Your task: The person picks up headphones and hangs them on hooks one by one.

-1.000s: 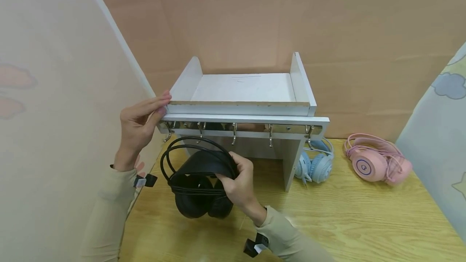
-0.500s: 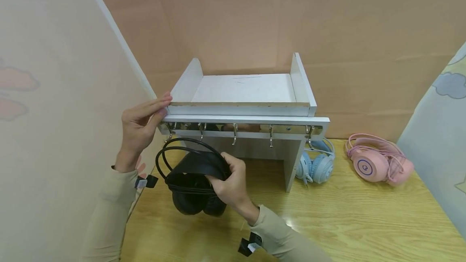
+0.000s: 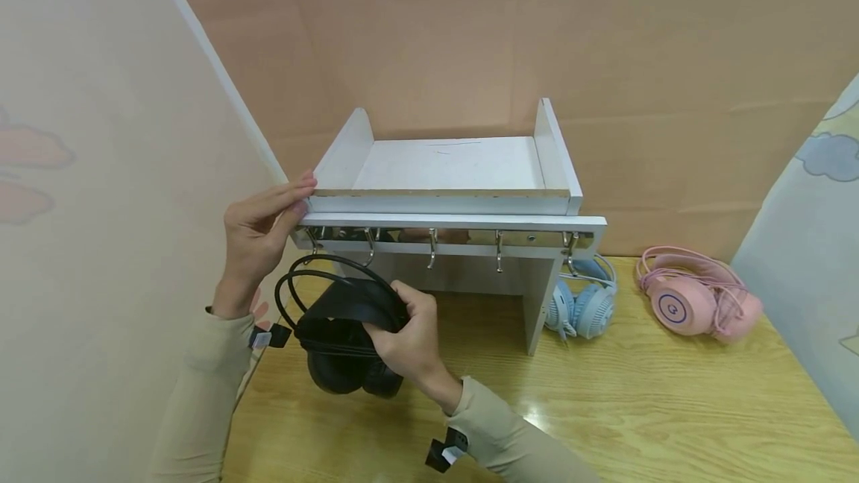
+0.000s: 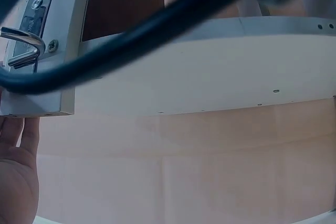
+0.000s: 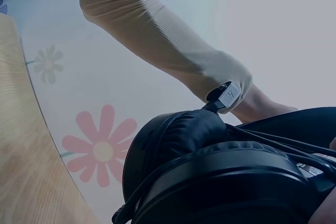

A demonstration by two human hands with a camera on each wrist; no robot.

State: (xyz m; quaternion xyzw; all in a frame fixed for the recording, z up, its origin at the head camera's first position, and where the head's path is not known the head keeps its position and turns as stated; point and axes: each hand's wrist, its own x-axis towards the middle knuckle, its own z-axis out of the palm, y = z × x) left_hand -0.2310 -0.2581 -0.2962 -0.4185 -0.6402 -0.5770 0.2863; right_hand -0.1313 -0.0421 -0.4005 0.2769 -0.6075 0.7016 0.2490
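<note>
- You are working at a wood-grain table (image 3: 637, 393), with a brown sheet (image 3: 429, 36) standing as the back wall and a pale panel (image 3: 101, 95) on your left, printed with pink flowers (image 5: 102, 151).
- The right-hand panel (image 3: 832, 170) carries a blue-grey cloud print.
- Compared with a second ago, your right hand (image 3: 411, 341) and the black headphones (image 3: 356, 300) have shifted left, and the ear cups hang a little higher.
- Your left hand (image 3: 258, 237) has stayed in nearly the same place, and so have the other headphones.
- That left hand is open, fingers straight over the shelf's left end and thumb against the end of the rail (image 3: 463, 221).
- Your right hand is closed on the headband, thumb on one side and fingers on the other; the black headphones hang above the table, below the leftmost hooks (image 3: 432, 248).
- Their cable (image 3: 335, 258) loops up near those hooks; you cannot tell whether it touches one.
- The white shelf (image 3: 450, 162) has a raised panel at each end of its top, with the rail along its front.
- Blue headphones (image 3: 593, 311) lie just beside its right leg, pink headphones (image 3: 678, 304) farther right.
</note>
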